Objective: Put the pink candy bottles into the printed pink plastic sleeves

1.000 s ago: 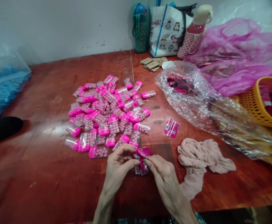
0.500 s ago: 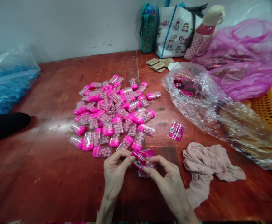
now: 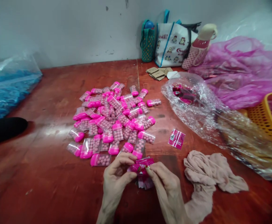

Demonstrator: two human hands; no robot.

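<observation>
Near the front of the table, my left hand [image 3: 117, 177] pinches the left end of a small pink printed wrapper [image 3: 139, 168] between thumb and fingers. Fingertips of my right hand [image 3: 165, 179] close on its right end. Whether something sits inside the wrapper I cannot tell. Beneath both hands lies a small stack of similar flat wrappers [image 3: 145, 183], partly covered. Just beyond spreads a heap of clear candy boxes [image 3: 117, 131] with bright pink caps, filled with pale pink balls. A single flat wrapper [image 3: 176, 138] lies apart on the right.
A crumpled beige cloth [image 3: 202, 171] lies right of my hands. Behind it are a clear plastic bag [image 3: 203, 115], a yellow basket [image 3: 259, 118] and a pink bag [image 3: 240, 65]. Cardboard pieces [image 3: 158, 73] and a white tote bag [image 3: 173, 43] stand further back. A bag of blue pieces [image 3: 9, 87] is left.
The view has tilted up slightly, so everything sits lower. My fingers have shifted on the wrapper, which is turned more level between them; my right fingers are more closed together.
</observation>
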